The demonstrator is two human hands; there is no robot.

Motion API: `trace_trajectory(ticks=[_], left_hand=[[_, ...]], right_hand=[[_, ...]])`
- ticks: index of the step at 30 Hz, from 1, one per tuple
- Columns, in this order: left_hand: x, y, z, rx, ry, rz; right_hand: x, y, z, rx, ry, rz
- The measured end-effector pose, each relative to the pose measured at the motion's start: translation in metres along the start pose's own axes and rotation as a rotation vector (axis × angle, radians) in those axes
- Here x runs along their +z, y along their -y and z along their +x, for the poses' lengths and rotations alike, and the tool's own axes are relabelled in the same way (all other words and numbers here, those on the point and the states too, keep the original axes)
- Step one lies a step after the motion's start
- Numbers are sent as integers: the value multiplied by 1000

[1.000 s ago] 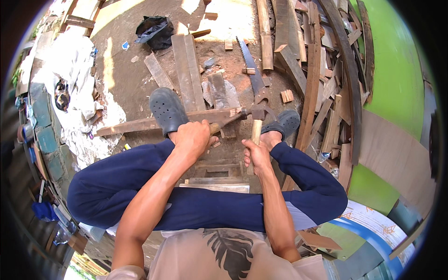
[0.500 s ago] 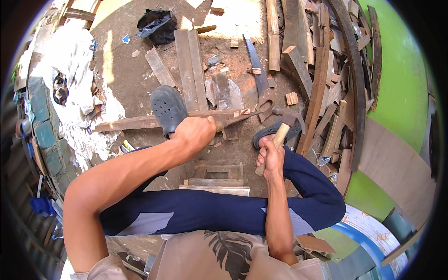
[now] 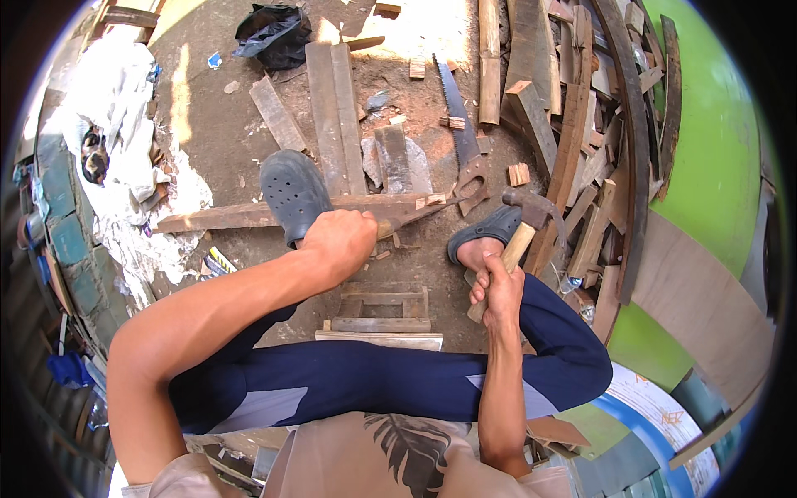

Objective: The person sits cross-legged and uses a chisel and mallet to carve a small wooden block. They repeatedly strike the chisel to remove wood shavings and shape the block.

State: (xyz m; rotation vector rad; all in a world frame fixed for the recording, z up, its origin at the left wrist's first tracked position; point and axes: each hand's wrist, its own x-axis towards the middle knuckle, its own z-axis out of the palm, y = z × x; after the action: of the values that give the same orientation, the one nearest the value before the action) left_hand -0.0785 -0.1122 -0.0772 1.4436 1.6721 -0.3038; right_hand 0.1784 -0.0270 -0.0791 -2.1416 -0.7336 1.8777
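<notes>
My left hand (image 3: 339,241) is closed around the handle of a long, narrow wooden-handled blade (image 3: 419,215), whose tip points right toward the handsaw's handle. The blade lies along a wooden plank (image 3: 224,217) on the ground, with a small wood piece (image 3: 430,201) beside it. My left foot in a dark clog (image 3: 292,192) presses on that plank. In my right hand (image 3: 499,292) is a claw hammer (image 3: 518,247), gripped by its light wooden handle and raised near my right foot. A handsaw (image 3: 459,116) rests on the ground beyond, blade pointing away.
Several boards (image 3: 326,116) lie ahead, near a black plastic bag (image 3: 274,37). Scrap wood (image 3: 594,149) is heaped at the right against a green panel (image 3: 706,124). White cloth (image 3: 116,133) covers the left side. A low wooden frame (image 3: 382,324) stands between my legs.
The hammer has moved right and slightly farther from the blade in my left hand. My left hand has shifted slightly left and still grips the blade's handle.
</notes>
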Motion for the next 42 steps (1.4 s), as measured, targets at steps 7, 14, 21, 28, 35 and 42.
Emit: trace_trajectory(ticks=[7,14,21,28,35,42], left_hand=[[-1,10,2,12,-10,9],[-4,16,6,-6,44,5],[-6,25,11,-17,49,4],[-5,19,11,-28,19,41],[-1,24,10,-56,47,79],[1,26,13,-4,35,130]], right_hand=[[17,-36,2,246,292,-225],[20,-21,-7,-26,24,164],[15,-21,4,105,122,-121],[26,-51,12,95,146,-148],[17,-34,7,-22,149,-41],[23,-54,22,112,307,-293]])
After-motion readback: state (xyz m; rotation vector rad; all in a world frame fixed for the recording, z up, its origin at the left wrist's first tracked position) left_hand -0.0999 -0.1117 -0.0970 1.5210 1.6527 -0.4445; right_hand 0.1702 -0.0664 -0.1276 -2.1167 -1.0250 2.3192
